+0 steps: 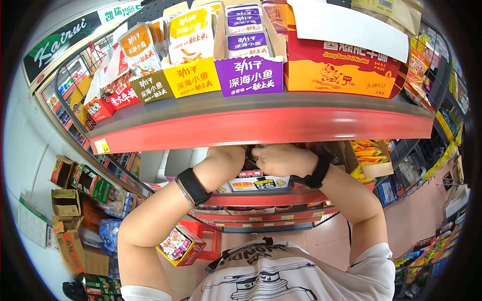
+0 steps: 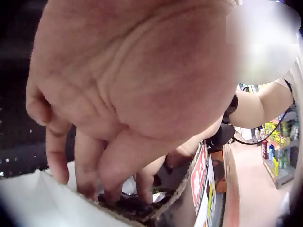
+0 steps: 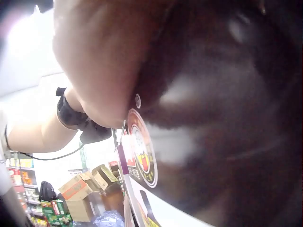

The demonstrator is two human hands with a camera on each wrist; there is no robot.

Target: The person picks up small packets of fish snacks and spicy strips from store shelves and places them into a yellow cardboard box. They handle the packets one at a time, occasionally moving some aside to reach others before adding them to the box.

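Observation:
Under the red shelf edge, an open carton [image 1: 258, 183] with a black-and-white printed front holds dark glossy packets [image 2: 135, 204]. My left hand [image 1: 227, 161] [image 2: 137, 80] reaches down into it, fingers extended among the packets beside the cardboard rim. From the other side, my right hand [image 1: 287, 160] [image 3: 102, 61] has its fingers curled at a dark packet [image 1: 249, 159] between the hands. A brown glossy surface [image 3: 213, 127] with a round logo fills much of the right wrist view, and the right fingertips are hidden there.
Above my hands runs the upper shelf's red edge [image 1: 261, 126], with snack boxes [image 1: 249, 75] on it. White open boxes [image 1: 176, 159] stand left of my hands, yellow packets [image 1: 369, 153] to the right. A red stool [image 1: 207, 241] and a candy box [image 1: 184, 246] are below.

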